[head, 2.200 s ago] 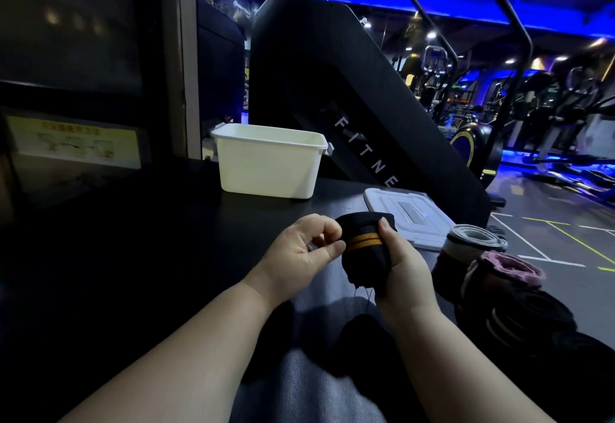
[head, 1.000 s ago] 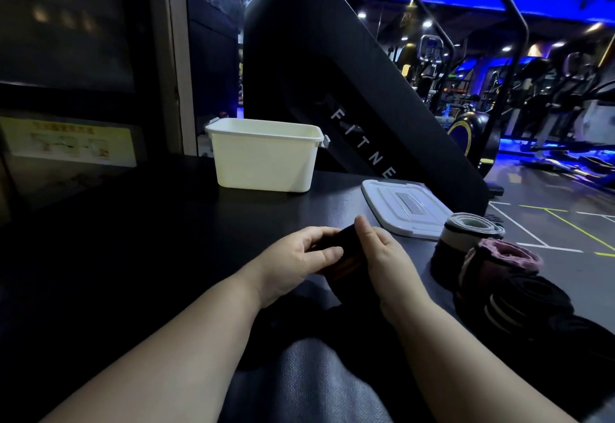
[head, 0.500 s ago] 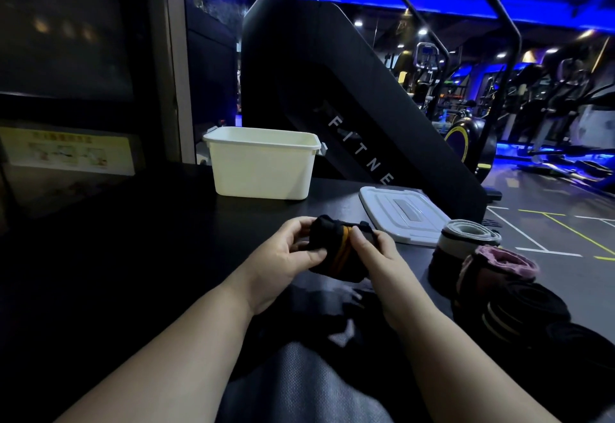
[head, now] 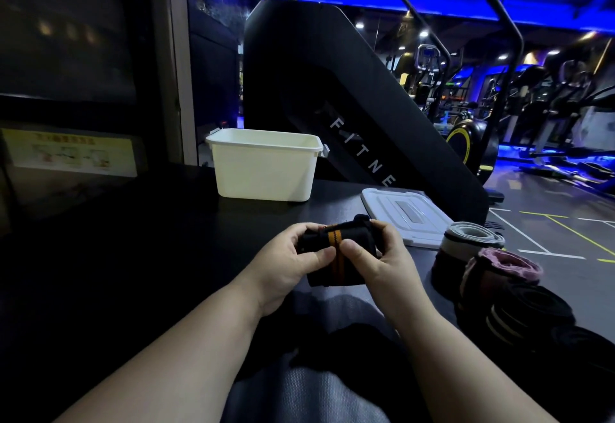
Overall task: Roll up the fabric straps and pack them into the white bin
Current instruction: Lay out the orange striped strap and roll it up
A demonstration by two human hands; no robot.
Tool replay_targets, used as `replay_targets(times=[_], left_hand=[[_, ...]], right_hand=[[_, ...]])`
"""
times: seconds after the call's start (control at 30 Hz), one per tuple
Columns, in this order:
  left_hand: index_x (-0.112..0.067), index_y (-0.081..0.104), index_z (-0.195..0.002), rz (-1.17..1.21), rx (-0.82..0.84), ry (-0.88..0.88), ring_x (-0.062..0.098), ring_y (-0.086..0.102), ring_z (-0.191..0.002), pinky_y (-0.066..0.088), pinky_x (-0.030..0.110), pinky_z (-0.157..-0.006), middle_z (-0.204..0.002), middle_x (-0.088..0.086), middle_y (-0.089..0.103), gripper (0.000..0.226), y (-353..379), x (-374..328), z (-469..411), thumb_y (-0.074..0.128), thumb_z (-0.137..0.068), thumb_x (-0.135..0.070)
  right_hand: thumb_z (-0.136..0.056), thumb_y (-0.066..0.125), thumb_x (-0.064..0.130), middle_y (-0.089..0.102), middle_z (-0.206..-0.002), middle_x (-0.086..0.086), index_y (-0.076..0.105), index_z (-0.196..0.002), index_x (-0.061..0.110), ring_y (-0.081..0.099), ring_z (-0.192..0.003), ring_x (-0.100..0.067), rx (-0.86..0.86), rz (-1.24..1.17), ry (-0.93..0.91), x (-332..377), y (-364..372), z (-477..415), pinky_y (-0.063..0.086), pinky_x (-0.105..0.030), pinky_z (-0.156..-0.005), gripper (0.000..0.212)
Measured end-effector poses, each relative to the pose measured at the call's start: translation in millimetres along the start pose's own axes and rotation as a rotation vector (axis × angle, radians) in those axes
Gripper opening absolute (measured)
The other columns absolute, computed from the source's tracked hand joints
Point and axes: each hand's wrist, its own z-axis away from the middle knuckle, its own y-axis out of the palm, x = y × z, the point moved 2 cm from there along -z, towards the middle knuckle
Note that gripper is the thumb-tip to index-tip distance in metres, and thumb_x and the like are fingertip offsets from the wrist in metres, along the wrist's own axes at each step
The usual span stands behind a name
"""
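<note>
We get a straight lane from our left hand [head: 285, 268] and right hand [head: 381, 264] (both gripping the black strap [head: 336, 258]) to the white bin [head: 264, 169]: bare table [head: 253, 219] between, bin top open. Right side is blocked: the lid [head: 404, 218] lies flat there and rolled straps [head: 499, 266] crowd the table's right edge. A slanted black machine panel [head: 332, 90] stands just behind the bin.

A white lid [head: 404, 214] is laid flat on the dark counter [head: 133, 256] at two o'clock; a black machine [head: 316, 73] is seen at twelve.

Dark table [head: 133, 256] with bin [head: 266, 169], lid [head: 399, 216], rolls [head: 502, 266]
</note>
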Motion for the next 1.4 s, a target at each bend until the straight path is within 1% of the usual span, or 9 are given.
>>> replay_targets(times=[0.17, 0.37, 0.47, 0.53, 0.63, 0.8, 0.93, 1.17, 1.4], left_hand=[[-0.012, 0.058, -0.113, 0.148, -0.041, -0.067, 0.024, 0.064, -0.090, 0.055, 0.034, -0.075, -0.104, 0.013, 0.065, 0.039, -1.2, 4.8, 1.0, 0.067, -0.075, -0.018], [-0.011, 0.062, -0.112, 0.126, 0.013, -0.123, 0.024, 0.064, -0.091, 0.051, 0.042, -0.085, -0.099, 0.010, 0.068, 0.040, -4.4, 1.6, 0.1, 0.074, -0.076, -0.023], [-0.016, 0.068, -0.103, 0.031, -0.043, -0.106, 0.015, 0.065, -0.089, 0.050, 0.029, -0.079, -0.092, 0.000, 0.072, 0.039, -3.3, 0.6, 0.2, 0.059, -0.080, -0.046], [-0.015, 0.070, -0.099, -0.005, -0.083, -0.103, 0.018, 0.063, -0.093, 0.047, 0.033, -0.087, -0.093, 0.000, 0.072, 0.045, -5.9, 1.8, -2.2, 0.057, -0.077, -0.052], [-0.008, 0.071, -0.101, 0.006, -0.071, -0.095, 0.026, 0.064, -0.095, 0.047, 0.042, -0.095, -0.099, 0.012, 0.071, 0.048, -4.6, -1.6, -1.7, 0.061, -0.077, -0.049], [-0.014, 0.068, -0.088, 0.084, -0.150, -0.074, 0.022, 0.057, -0.085, 0.044, 0.038, -0.084, -0.084, 0.005, 0.067, 0.003, -6.8, -1.8, -5.0, 0.065, -0.088, -0.013], [-0.016, 0.056, -0.083, 0.180, -0.223, -0.056, 0.010, 0.052, -0.067, 0.038, 0.021, -0.064, -0.071, -0.003, 0.059, 0.021, -12.0, -2.9, -5.9, 0.054, -0.092, 0.003], [-0.015, 0.056, -0.089, 0.193, -0.183, -0.084, 0.007, 0.044, -0.061, 0.035, 0.021, -0.059, -0.069, -0.005, 0.054, 0.021, -14.4, -6.3, -3.3, 0.053, -0.090, 0.005], [-0.019, 0.063, -0.082, -0.325, -0.189, -0.097, 0.002, 0.043, -0.058, 0.035, 0.019, -0.056, -0.068, -0.011, 0.056, 0.010, -19.4, 4.3, -4.6, 0.064, -0.091, -0.015]], right_hand=[[-0.066, 0.087, 0.035, 0.064, -0.112, 0.000, 0.047, -0.119, 0.037, 0.065, -0.099, -0.003, 0.053, -0.057, 0.103, -6.1, -4.1, -0.9, 0.049, -0.020, -0.083, 0.066], [-0.070, 0.080, -0.007, 0.061, -0.111, -0.004, 0.048, -0.124, 0.025, 0.066, -0.088, -0.003, 0.078, -0.081, 0.085, -4.6, -7.0, -3.1, 0.052, -0.016, -0.068, 0.071], [-0.054, 0.086, 0.009, 0.063, -0.110, -0.003, 0.048, -0.117, 0.040, 0.067, -0.095, -0.011, 0.105, 0.002, 0.074, -6.1, -9.9, -3.1, 0.056, -0.027, -0.077, 0.080], [-0.043, 0.081, 0.024, 0.064, -0.112, -0.003, 0.048, -0.114, 0.047, 0.067, -0.100, -0.018, 0.150, 0.033, 0.073, -5.8, -8.9, -2.3, 0.057, -0.039, -0.086, 0.082], [-0.046, 0.077, 0.021, 0.063, -0.115, -0.004, 0.045, -0.115, 0.052, 0.067, -0.102, -0.019, 0.231, 0.098, 0.042, -5.0, -4.9, -0.6, 0.056, -0.043, -0.091, 0.082], [-0.045, 0.076, 0.027, 0.064, -0.108, -0.002, 0.043, -0.116, 0.051, 0.068, -0.096, -0.015, 0.221, 0.152, 0.004, -2.0, -1.8, 3.8, 0.057, -0.039, -0.088, 0.082], [-0.046, 0.075, 0.030, 0.065, -0.100, 0.004, 0.044, -0.111, 0.052, 0.067, -0.091, -0.012, 0.129, 0.226, 0.001, -2.3, -5.3, 1.5, 0.056, -0.040, -0.090, 0.075], [-0.051, 0.077, 0.025, 0.065, -0.098, 0.006, 0.048, -0.111, 0.045, 0.066, -0.085, -0.005, 0.101, 0.266, 0.014, -0.6, -6.6, 2.7, 0.056, -0.025, -0.079, 0.069], [-0.065, 0.084, 0.007, 0.065, -0.096, 0.009, 0.052, -0.113, 0.036, 0.063, -0.081, 0.005, 0.091, 0.311, 0.001, -1.0, -9.0, 2.5, 0.049, -0.010, -0.073, 0.065]])
